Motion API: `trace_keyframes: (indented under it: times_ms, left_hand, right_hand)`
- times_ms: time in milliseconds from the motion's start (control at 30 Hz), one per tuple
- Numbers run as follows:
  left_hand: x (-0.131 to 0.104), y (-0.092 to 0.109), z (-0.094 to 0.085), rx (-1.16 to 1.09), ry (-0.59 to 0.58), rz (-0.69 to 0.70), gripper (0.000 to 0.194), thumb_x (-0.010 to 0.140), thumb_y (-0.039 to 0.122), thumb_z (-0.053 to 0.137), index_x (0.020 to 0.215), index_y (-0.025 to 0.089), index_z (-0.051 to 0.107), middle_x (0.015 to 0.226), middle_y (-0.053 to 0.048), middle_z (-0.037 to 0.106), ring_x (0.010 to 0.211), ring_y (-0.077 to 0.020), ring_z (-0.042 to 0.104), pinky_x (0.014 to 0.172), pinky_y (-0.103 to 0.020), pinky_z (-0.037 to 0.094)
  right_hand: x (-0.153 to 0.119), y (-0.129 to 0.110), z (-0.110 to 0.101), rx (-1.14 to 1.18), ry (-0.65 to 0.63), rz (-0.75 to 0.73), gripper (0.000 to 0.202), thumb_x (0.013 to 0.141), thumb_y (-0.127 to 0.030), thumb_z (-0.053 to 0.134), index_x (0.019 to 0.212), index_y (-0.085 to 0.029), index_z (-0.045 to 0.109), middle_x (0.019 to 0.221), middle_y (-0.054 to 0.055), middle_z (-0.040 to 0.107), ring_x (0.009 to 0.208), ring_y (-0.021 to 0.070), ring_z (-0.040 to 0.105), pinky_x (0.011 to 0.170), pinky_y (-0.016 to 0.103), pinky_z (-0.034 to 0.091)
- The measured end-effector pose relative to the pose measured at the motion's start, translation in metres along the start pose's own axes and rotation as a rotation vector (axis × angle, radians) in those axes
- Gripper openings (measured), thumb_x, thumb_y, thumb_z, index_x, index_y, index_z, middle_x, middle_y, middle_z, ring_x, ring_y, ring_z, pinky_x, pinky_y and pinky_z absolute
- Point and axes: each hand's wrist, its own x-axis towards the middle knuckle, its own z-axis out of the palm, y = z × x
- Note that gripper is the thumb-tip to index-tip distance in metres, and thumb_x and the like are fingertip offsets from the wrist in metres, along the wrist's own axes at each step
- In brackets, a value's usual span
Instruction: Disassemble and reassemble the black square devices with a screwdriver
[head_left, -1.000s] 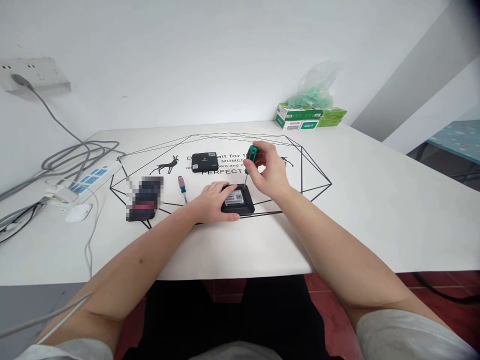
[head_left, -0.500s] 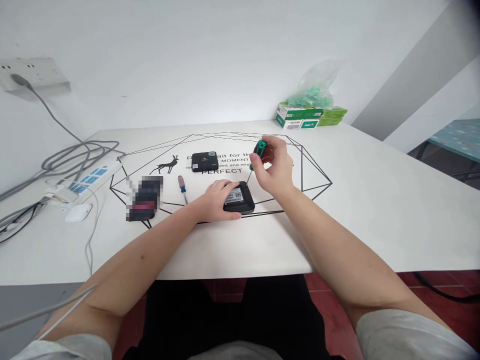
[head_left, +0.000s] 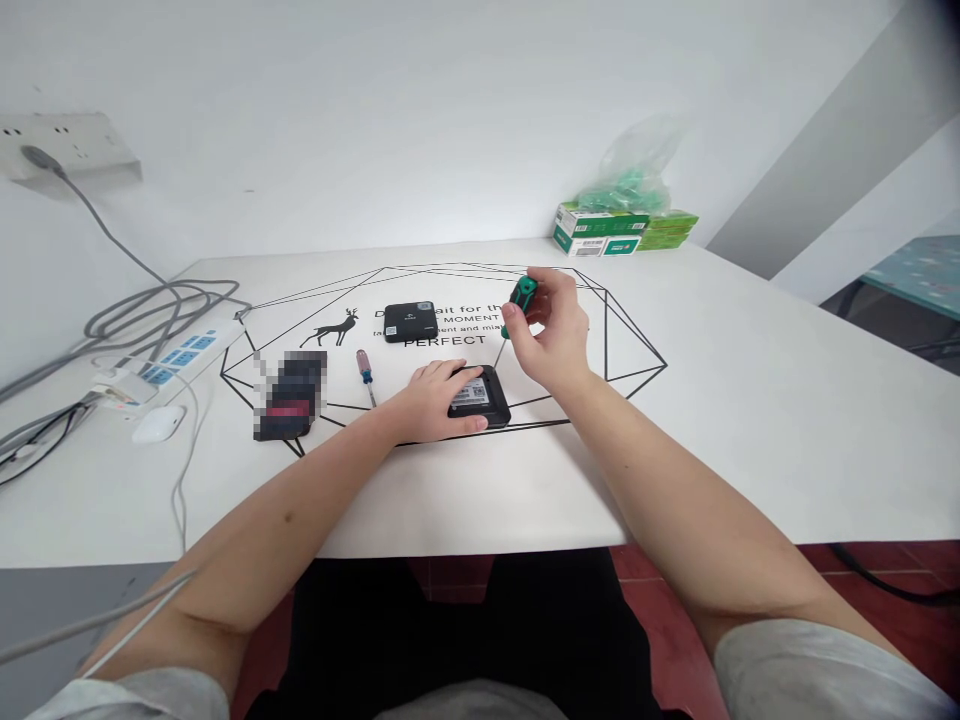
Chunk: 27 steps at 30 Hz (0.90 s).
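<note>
A small black square electronic box (head_left: 491, 408) lies on the table with a white label and a QR code facing up. My left hand (head_left: 435, 402) grips its left side, fingers at the far edge and thumb along the near edge. Between the fingers and thumb of my right hand (head_left: 559, 325) is a green and black screwdriver (head_left: 523, 292), tilted. Its thin shaft runs down to the box's far right corner; whether the tip sits in a screw is too small to tell. A second screwdriver (head_left: 364, 367), with a translucent reddish and blue handle, lies left of my left hand.
A black square box (head_left: 410, 322) rests farther back. To the left are a pixelated dark object (head_left: 291, 395), a white earbud case (head_left: 159, 424), a power strip (head_left: 180, 360) and grey cables (head_left: 135, 312). Green and white cartons (head_left: 600, 232) under a plastic bag (head_left: 634, 175) stand at the back right.
Almost nothing differs. The view has shifted very slightly, and both hands keep their hold on the box and the screwdriver.
</note>
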Motion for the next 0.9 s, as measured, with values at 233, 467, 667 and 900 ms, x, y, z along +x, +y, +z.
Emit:
trace_keyframes:
  times_ms: [233, 467, 667, 900]
  left_hand:
    - [0.002, 0.007, -0.003, 0.01, -0.023, -0.049, 0.095, 0.094, 0.073, 0.063, 0.172, 0.022, 0.041, 0.175, -0.018, 0.039, 0.16, -0.0436, 0.034, 0.132, -0.061, 0.029]
    - [0.0, 0.003, -0.004, 0.014, -0.033, -0.019, 0.094, 0.098, 0.076, 0.058, 0.173, 0.022, 0.039, 0.179, -0.02, 0.032, 0.166, -0.0429, 0.026, 0.134, -0.063, 0.023]
    - [-0.012, -0.001, -0.02, 0.086, -0.131, -0.089, 0.101, 0.102, 0.077, 0.048, 0.179, 0.017, 0.023, 0.187, -0.018, 0.01, 0.173, -0.0406, 0.008, 0.138, -0.059, 0.014]
    - [-0.017, -0.009, -0.03, 0.116, -0.201, -0.217, 0.113, 0.098, 0.087, 0.045, 0.18, 0.015, 0.016, 0.187, -0.016, 0.006, 0.174, -0.0372, 0.005, 0.14, -0.052, 0.014]
  right_hand:
    - [-0.005, -0.003, 0.006, -0.002, -0.076, -0.012, 0.053, 0.104, -0.068, 0.053, 0.141, -0.03, 0.053, 0.114, 0.01, 0.075, 0.077, 0.0232, 0.072, 0.071, 0.043, 0.067]
    - [-0.007, -0.004, 0.012, 0.107, -0.086, 0.036, 0.046, 0.097, -0.056, 0.07, 0.13, -0.029, 0.051, 0.122, 0.008, 0.073, 0.088, 0.0224, 0.071, 0.083, 0.046, 0.066]
    - [-0.008, -0.003, 0.019, 0.22, -0.04, 0.014, 0.047, 0.094, -0.054, 0.078, 0.125, -0.029, 0.054, 0.121, 0.006, 0.07, 0.105, 0.0241, 0.072, 0.094, 0.047, 0.064]
    - [-0.004, -0.007, 0.016, 0.218, 0.069, -0.103, 0.028, 0.11, -0.055, 0.055, 0.117, -0.031, 0.067, 0.102, 0.005, 0.069, 0.094, 0.0234, 0.066, 0.084, 0.045, 0.059]
